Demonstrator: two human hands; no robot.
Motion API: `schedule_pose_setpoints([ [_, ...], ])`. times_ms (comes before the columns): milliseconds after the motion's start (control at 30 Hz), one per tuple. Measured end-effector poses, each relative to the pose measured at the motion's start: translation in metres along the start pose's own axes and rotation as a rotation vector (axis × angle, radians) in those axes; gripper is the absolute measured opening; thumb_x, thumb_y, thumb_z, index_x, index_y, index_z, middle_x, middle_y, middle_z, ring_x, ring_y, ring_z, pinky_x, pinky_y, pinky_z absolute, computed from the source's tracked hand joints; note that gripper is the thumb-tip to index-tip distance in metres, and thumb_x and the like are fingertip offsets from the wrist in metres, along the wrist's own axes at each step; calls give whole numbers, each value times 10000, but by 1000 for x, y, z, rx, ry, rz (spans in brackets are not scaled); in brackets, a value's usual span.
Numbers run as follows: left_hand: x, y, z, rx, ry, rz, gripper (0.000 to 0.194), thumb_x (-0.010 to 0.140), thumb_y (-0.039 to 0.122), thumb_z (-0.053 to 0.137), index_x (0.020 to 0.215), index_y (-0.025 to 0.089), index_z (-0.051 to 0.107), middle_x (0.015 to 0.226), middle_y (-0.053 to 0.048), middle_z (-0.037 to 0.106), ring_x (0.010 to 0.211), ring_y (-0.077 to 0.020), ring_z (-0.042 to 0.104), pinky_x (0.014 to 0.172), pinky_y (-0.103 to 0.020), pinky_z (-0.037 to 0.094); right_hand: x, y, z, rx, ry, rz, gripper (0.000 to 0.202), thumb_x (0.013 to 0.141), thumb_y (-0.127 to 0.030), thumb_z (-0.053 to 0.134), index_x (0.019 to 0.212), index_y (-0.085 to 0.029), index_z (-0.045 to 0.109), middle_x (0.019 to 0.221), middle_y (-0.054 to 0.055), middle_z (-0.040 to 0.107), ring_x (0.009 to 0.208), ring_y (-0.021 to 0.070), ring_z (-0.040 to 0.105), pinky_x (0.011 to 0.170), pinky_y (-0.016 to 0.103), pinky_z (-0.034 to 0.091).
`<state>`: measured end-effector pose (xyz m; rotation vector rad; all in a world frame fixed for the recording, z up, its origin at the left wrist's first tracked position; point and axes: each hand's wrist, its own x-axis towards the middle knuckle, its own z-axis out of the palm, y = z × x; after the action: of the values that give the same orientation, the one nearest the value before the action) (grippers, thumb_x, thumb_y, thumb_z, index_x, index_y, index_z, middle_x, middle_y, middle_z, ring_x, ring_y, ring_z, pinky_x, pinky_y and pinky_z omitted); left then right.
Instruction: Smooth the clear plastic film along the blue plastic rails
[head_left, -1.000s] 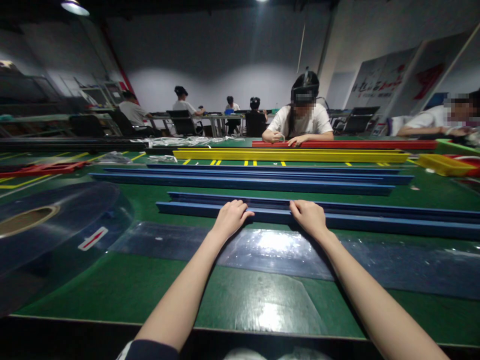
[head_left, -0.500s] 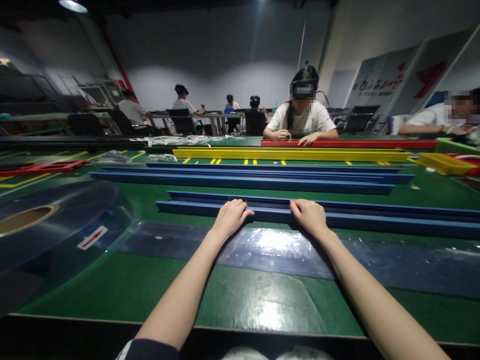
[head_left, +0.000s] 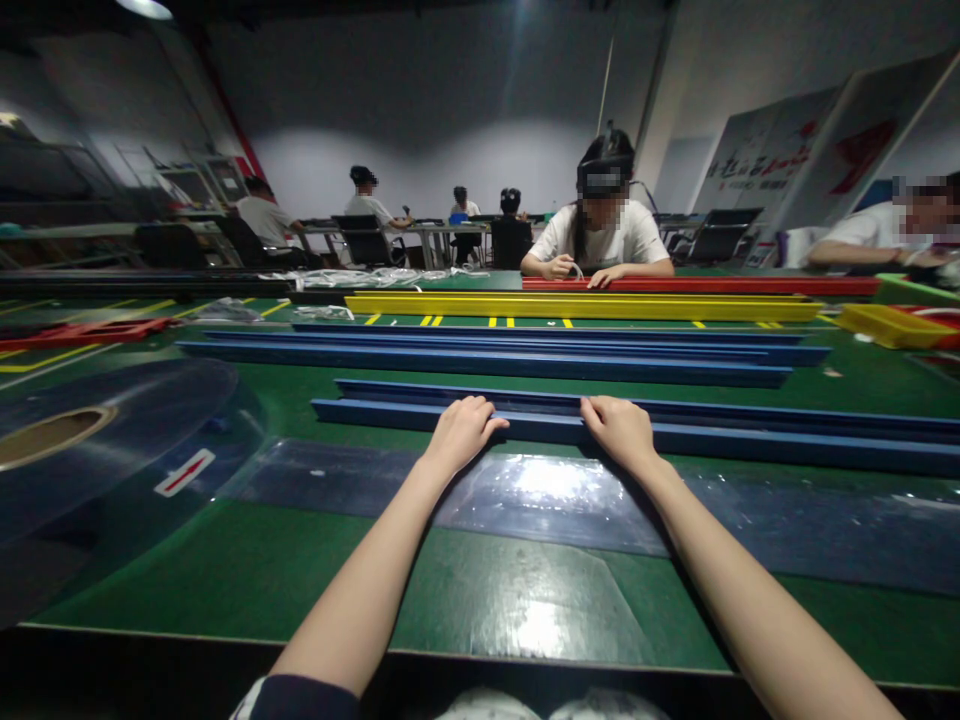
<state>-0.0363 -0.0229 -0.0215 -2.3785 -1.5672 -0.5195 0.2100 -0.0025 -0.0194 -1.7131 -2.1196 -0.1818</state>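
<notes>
Blue channel rail (head_left: 547, 428) is laid crosswise on the green tabletop (head_left: 247, 590), straight ahead of both hands, its long axis run from left to right and its right part brought slightly nearer the person. At the far left, a roll of clear film (head_left: 135, 400) is set flat, marked by a red-arrow sticker (head_left: 186, 472). From it a flat strip of clear film (head_left: 517, 510) is drawn rightward, on the person's side of the rail and beneath both forearms. Next, the rail's left end is seen free, well apart from the roll. That end is approached more closely by the left hand (head_left: 466, 428), which is curled narrowly over the front wall, thumb laid along the outer face. Between the hands, a short bare stretch of that wall is left exposed. Farther right, the same wall is gripped by the right hand (head_left: 619, 430), likewise narrowly curled, thumb side turned toward the left one; how firmly either is pressed cannot be told, the fingertips being hidden. Beyond it, the rail is carried on until its right end is cut off by the view's edge
</notes>
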Motion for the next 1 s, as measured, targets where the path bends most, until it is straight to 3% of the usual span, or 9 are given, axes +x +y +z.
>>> schedule_pose_setpoints([
  [1000,-1,0,-2,46,-36,-23,326,885,459,436,847,185,608,926,-41,644,879,-179,567,733,-280,366,0,0,-1,2,-1,-9,440,909,-371,313,695,-206,661,801,35,702,691,146,596,532,256,234],
])
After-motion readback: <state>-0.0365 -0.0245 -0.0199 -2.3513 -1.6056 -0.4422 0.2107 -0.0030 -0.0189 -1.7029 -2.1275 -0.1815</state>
